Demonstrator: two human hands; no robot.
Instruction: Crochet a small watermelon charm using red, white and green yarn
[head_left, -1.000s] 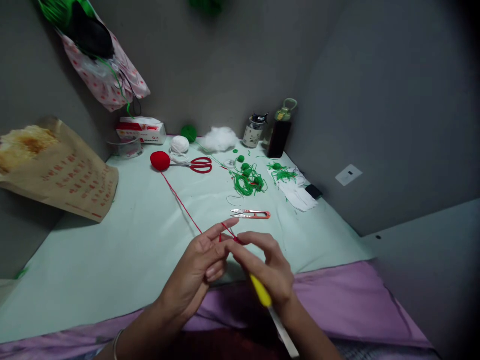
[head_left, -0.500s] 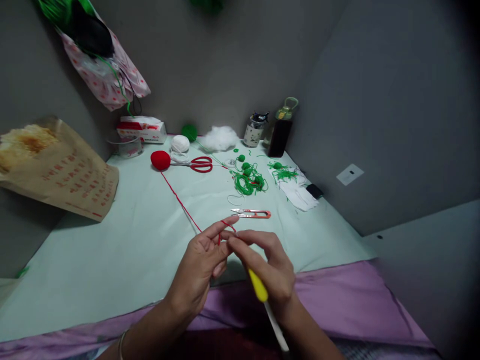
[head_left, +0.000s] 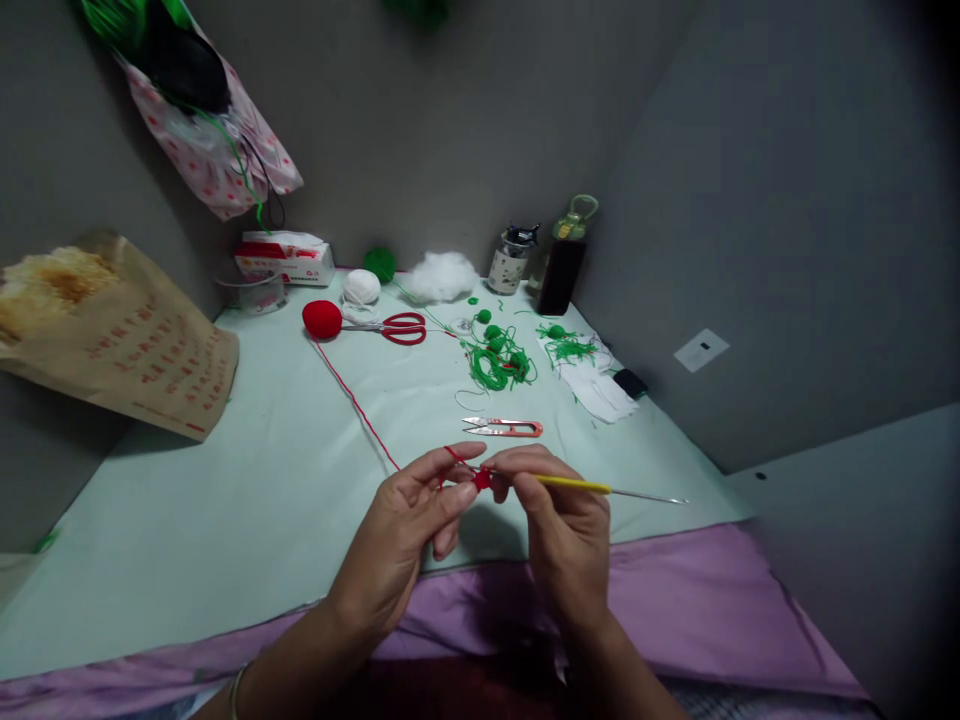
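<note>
The left hand's thumb and fingers look pinched on a small red piece, its forefinger held out with yarn over it; the right hand's thumb and forefinger are clamped on the yellow grip of a hook, one end of which meets the piece while the other points off to the right. The piece sits between the two hands' fingertips, on the near side of the snips, which lie untouched. The step in hand looks like working a stitch, though whether the tip is through a loop is too small to tell. The next move seems to call for a firm pinch on the piece, even tension over the forefinger, and a small turn of the hook to catch the yarn and draw it through. Outward, the yarn slants to the red ball, beyond and left of the snips; scissors lie beside the ball, and a green tangle lies directly beyond the snips.
</note>
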